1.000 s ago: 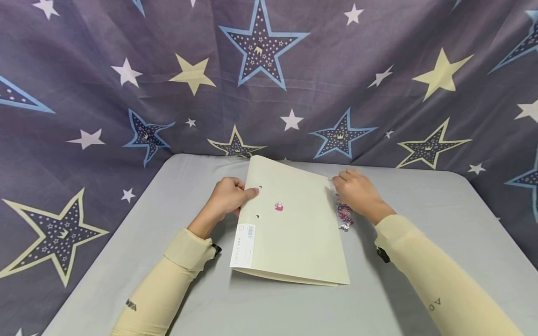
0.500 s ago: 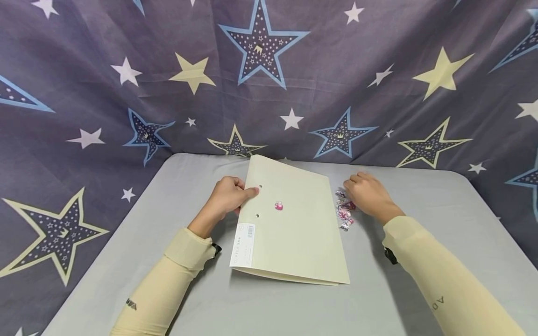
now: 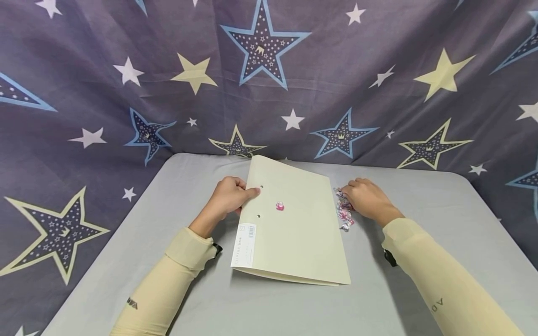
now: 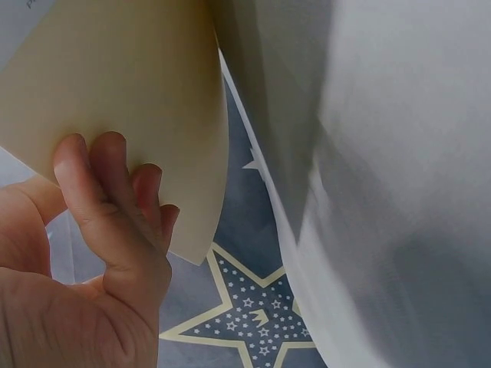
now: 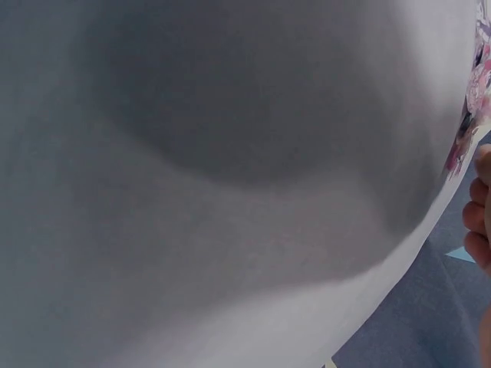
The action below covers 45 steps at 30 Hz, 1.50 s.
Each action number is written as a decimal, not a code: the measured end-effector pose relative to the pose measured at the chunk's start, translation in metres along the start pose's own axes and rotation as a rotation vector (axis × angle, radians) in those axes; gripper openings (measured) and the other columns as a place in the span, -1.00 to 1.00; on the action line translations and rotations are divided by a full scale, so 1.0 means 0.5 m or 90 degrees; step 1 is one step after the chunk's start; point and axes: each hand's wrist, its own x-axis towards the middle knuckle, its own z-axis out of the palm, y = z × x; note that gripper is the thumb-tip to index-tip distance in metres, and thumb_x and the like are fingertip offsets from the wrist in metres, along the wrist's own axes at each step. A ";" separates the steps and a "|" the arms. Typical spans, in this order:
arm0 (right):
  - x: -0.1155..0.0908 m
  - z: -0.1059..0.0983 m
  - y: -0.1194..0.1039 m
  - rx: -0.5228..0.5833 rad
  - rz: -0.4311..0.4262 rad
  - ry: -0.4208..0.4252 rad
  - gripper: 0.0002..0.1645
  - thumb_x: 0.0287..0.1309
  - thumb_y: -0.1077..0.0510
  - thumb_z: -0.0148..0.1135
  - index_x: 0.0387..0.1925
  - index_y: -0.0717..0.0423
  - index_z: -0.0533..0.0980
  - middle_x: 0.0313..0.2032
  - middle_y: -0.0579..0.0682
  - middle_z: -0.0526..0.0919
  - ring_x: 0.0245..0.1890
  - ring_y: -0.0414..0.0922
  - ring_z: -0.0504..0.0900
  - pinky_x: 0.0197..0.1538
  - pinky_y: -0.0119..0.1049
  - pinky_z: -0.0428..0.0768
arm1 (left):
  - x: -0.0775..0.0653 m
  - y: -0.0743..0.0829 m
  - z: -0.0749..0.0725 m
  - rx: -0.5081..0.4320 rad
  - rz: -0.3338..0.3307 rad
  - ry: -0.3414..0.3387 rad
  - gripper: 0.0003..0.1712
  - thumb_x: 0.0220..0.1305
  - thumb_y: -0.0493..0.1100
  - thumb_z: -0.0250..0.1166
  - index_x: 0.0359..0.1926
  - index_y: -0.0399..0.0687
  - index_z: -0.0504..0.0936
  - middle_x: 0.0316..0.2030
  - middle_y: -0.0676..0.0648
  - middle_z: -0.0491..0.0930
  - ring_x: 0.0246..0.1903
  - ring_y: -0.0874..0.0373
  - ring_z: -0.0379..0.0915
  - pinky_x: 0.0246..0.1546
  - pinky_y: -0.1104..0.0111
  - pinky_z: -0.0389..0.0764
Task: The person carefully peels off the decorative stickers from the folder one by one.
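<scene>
A cream folder (image 3: 300,233) stands tilted on the grey surface in the head view, slightly bowed at its lower edge. My left hand (image 3: 231,195) grips its left edge, thumb on the front; in the left wrist view the fingers (image 4: 107,172) lie against the back. One small pink sticker-like figure (image 3: 279,206) is on the front. Close to the folder's right edge lies a heap of small shiny pink and silver pieces (image 3: 345,215), which look like stickers. My right hand (image 3: 367,198) is at the heap's upper part, fingers bent; its fingertips are mostly hidden.
A white label with a barcode (image 3: 244,245) covers the folder's lower left corner, and two punched holes sit above it. The grey cloth-covered surface (image 3: 437,224) extends around everything. Behind it hangs a dark curtain with stars (image 3: 269,107).
My right hand has drawn away from the folder's upper right edge, moving right and then slightly down to the heap of shiny pieces. The left hand keeps its grip on the folder.
</scene>
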 end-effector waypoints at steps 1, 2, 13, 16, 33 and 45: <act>0.000 0.000 -0.001 0.003 0.001 -0.005 -0.90 0.21 0.28 0.17 -0.31 0.15 0.61 -0.39 0.04 0.60 -0.30 0.05 0.57 -0.02 -0.03 0.51 | 0.000 0.000 0.000 0.002 0.000 0.000 -0.62 0.12 0.00 0.38 -0.38 -0.28 0.57 -0.53 -0.17 0.63 -0.66 0.01 0.59 -0.62 0.09 0.63; 0.000 -0.001 -0.002 0.004 0.002 -0.009 -0.91 0.21 0.29 0.17 -0.31 0.16 0.61 -0.39 0.04 0.60 -0.29 0.05 0.57 -0.02 -0.03 0.50 | -0.001 0.000 0.000 0.002 0.000 0.001 -0.62 0.12 0.00 0.38 -0.38 -0.28 0.57 -0.53 -0.17 0.63 -0.66 0.01 0.59 -0.62 0.08 0.63; 0.004 -0.003 -0.009 0.001 0.011 -0.012 -0.87 0.18 0.28 0.20 -0.22 0.21 0.60 -0.29 0.09 0.64 -0.19 0.06 0.59 0.13 -0.04 0.43 | 0.001 -0.003 0.002 -0.002 0.005 0.001 -0.62 0.12 0.01 0.38 -0.38 -0.27 0.58 -0.53 -0.17 0.63 -0.66 -0.01 0.60 -0.64 0.10 0.63; 0.010 -0.011 -0.016 -0.001 0.013 -0.004 -0.86 0.18 0.27 0.21 -0.22 0.22 0.59 -0.26 0.10 0.64 -0.15 0.06 0.59 0.16 -0.04 0.41 | 0.001 -0.004 0.002 0.000 0.003 0.002 -0.63 0.12 0.01 0.38 -0.39 -0.26 0.58 -0.54 -0.17 0.64 -0.66 -0.01 0.60 -0.61 0.06 0.63; 0.065 -0.028 -0.095 0.010 -0.076 0.092 -0.92 0.20 0.21 0.25 -0.35 0.16 0.59 -0.32 0.03 0.64 -0.25 0.00 0.56 0.00 -0.11 0.48 | -0.001 -0.001 0.000 0.001 0.006 0.006 -0.62 0.12 0.01 0.38 -0.38 -0.26 0.58 -0.54 -0.16 0.64 -0.66 0.00 0.60 -0.59 0.02 0.63; 0.086 -0.037 -0.145 0.044 -0.089 0.112 -0.90 0.23 0.17 0.23 -0.29 0.12 0.61 -0.32 -0.02 0.63 -0.26 -0.05 0.54 -0.03 -0.17 0.49 | -0.002 -0.001 -0.001 0.000 0.008 0.003 -0.62 0.12 0.02 0.38 -0.39 -0.25 0.59 -0.53 -0.17 0.63 -0.65 0.00 0.60 -0.60 0.05 0.63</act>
